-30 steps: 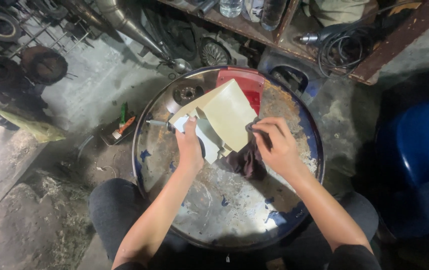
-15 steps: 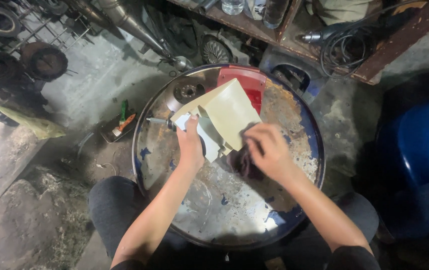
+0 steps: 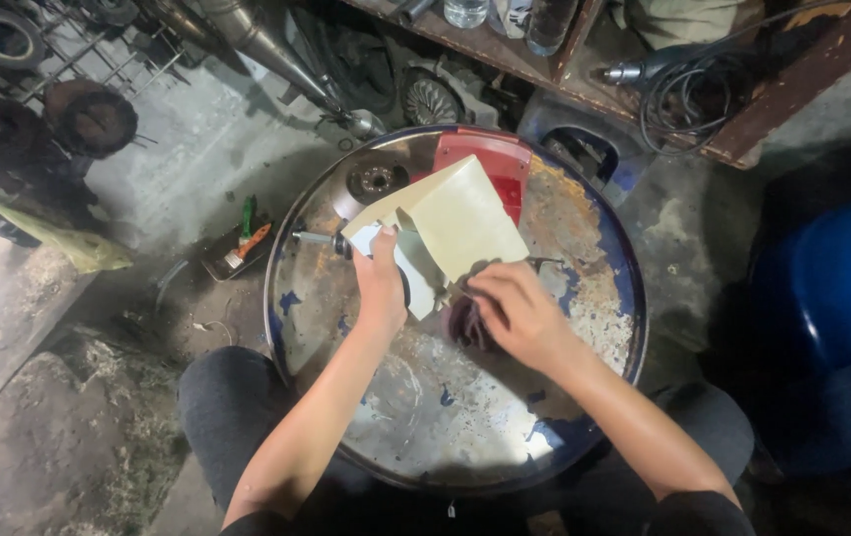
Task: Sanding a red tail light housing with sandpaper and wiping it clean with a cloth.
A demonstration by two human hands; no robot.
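On the drum top [image 3: 505, 417] I see my left hand [image 3: 381, 288] closed around the near-left edge of the cream panel [image 3: 455, 223], which leans tilted near the drum's centre. My right hand [image 3: 515, 313] is curled over a dark rag [image 3: 467, 326], pressed against the panel's near-right edge, though shadow blurs the grip. A red piece [image 3: 490, 159] lies behind the panel, towards the drum's far rim.

The right hand [image 3: 515, 316] hides most of a dark rag [image 3: 467, 328]; top edge crops the bottles [image 3: 465, 12].
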